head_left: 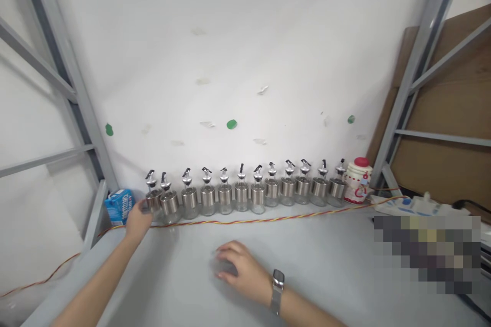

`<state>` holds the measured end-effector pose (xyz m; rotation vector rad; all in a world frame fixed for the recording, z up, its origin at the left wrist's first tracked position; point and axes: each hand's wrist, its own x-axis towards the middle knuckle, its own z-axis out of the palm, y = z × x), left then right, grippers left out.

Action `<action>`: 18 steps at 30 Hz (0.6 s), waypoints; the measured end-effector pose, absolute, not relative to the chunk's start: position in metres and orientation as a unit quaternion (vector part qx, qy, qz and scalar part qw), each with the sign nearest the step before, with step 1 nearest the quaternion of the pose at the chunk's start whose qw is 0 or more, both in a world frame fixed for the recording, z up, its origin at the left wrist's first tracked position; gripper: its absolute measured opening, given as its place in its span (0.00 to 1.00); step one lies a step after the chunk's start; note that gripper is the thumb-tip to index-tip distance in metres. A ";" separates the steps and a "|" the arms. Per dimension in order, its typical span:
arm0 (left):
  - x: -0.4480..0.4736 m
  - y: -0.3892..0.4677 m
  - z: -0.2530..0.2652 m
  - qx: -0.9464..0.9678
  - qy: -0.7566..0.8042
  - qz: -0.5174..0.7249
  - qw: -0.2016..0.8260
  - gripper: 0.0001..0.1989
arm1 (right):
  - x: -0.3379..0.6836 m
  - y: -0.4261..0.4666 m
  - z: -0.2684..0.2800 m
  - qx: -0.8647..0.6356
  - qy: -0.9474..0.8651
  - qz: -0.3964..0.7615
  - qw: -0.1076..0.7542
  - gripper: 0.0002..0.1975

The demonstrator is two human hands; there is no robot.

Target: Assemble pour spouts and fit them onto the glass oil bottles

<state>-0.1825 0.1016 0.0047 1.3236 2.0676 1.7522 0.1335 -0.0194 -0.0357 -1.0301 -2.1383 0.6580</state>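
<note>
Glass bottles (241,192), twelve with metal sleeves and pourer tops, are standing upright in a row along the back of the worktop (192,276), in front of a white wall (284,61). At the far left of the row, the left hand (138,218) is reaching up to the leftmost bottle (154,199), its fingertips meeting the side of the metal sleeve. Part of its grip is being hidden, so I cannot tell whether the fingers are closing on the bottle or only touching it. The right hand (245,270) is hovering low over the middle of the worktop, well apart from the bottles; its fingers are curving, with the thumb spreading away from them, and motion is blurring the tips. A watch (277,286) is circling the right wrist. Just beside the left hand, a blue carton (118,207) is leaning near the metal frame (82,107). At the other end of the row, a white jar (357,181) with a red lid is standing close to the last bottle. A red-and-yellow twisted wire (238,222) is running across the worktop in front of the bottles. Behind the frame on the right, brown cardboard (448,127) is standing upright.
</note>
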 end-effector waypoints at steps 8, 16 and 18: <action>-0.088 0.048 0.006 0.439 0.625 0.634 0.119 0.08 | 0.148 0.004 -0.034 -0.497 -0.669 0.193 0.517 0.17; 0.001 0.008 -0.017 0.600 0.480 0.561 0.307 0.08 | 0.170 0.029 -0.032 -0.557 -0.582 0.105 0.583 0.24; -0.005 0.008 -0.022 0.628 0.474 0.552 0.278 0.09 | 0.181 0.041 -0.024 -0.576 -0.568 0.050 0.585 0.25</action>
